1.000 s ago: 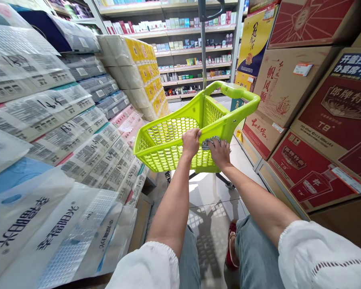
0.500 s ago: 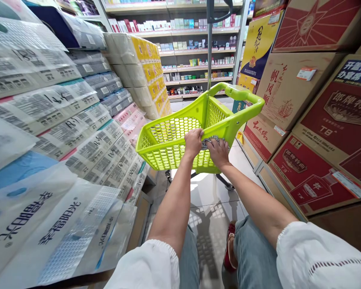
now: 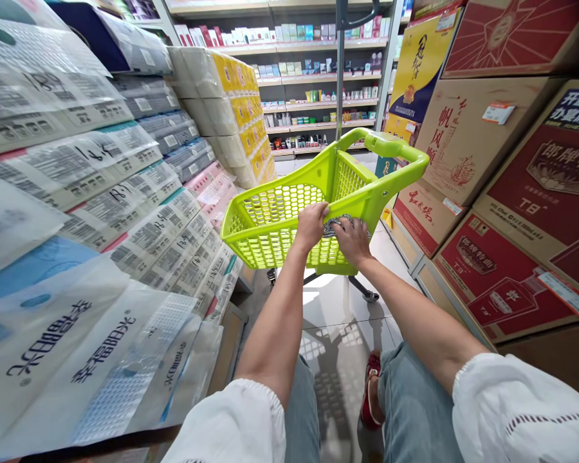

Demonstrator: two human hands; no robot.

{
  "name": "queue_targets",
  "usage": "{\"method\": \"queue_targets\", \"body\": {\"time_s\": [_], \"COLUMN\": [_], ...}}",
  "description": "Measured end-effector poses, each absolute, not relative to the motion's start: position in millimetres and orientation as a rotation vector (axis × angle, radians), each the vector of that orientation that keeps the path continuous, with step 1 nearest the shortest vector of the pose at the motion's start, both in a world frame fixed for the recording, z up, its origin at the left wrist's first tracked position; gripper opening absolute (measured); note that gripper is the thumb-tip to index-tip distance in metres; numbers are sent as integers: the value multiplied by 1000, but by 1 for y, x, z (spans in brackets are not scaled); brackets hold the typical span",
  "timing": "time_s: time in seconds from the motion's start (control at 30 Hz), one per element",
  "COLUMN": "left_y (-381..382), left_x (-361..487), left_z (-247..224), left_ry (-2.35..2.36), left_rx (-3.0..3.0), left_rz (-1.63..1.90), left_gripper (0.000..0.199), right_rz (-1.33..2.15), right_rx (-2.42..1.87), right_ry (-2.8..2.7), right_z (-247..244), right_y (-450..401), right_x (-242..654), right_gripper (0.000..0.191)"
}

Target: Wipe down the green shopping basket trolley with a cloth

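The fingers (image 3: 350, 227) of the right hand (image 3: 354, 242) lie bent and slightly apart over a bunched grey-and-white cloth (image 3: 330, 227), apparently holding it against the near wall of the green plastic shopping cart (image 3: 372, 200). The left hand (image 3: 311, 225) is closed over the cart's near rim just beside it, thumb uppermost; its fingertips are hidden.

The cloth sits just below that rim, toward the handle end. This looks like wiping under way rather than finished, since the cloth is on the wall with a hand over it. Neither hand is on the handle (image 3: 419, 164), the far rim or the front corners; whether those parts have been wiped or are left to do, the view does not show. The wall bears no mark that tells how much is done.

The cart stands upright on the tiled floor (image 3: 325, 312) of an aisle, with tissue packs (image 3: 53, 350) stacked along its left edge and cartons (image 3: 523, 186), one marked T8, along its right. Beyond the cart's far side, a shelving unit (image 3: 318, 80) of small boxes and bottles spans the end of the aisle.
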State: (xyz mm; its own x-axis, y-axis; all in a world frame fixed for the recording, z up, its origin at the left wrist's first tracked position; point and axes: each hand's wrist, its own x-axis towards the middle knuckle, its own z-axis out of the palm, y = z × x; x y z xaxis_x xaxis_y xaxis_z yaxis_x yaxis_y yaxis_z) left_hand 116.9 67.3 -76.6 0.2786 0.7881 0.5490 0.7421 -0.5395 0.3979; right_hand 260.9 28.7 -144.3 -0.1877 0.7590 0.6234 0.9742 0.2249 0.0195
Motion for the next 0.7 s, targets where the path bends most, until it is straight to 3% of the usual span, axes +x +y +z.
{"method": "queue_targets", "body": {"time_s": [0.2, 0.33, 0.47, 0.7], "left_y": [22, 0, 8, 37], "left_x": [99, 90, 91, 98], "left_z": [-80, -103, -127, -143], "left_ry": [1664, 1705, 1825, 1941], "left_rx": [2482, 2674, 2701, 2389], "left_rz": [1281, 816, 500, 460], "left_gripper": [35, 28, 36, 30], "right_rz": [-539, -515, -509, -578], "right_rx": [-1577, -1578, -1550, -1483], "right_ry": [-2015, -1976, -2017, -2085], "right_z": [-139, -146, -152, -150], "right_y": [23, 17, 12, 21], "right_x": [267, 270, 272, 255], "right_gripper": [33, 32, 33, 37]}}
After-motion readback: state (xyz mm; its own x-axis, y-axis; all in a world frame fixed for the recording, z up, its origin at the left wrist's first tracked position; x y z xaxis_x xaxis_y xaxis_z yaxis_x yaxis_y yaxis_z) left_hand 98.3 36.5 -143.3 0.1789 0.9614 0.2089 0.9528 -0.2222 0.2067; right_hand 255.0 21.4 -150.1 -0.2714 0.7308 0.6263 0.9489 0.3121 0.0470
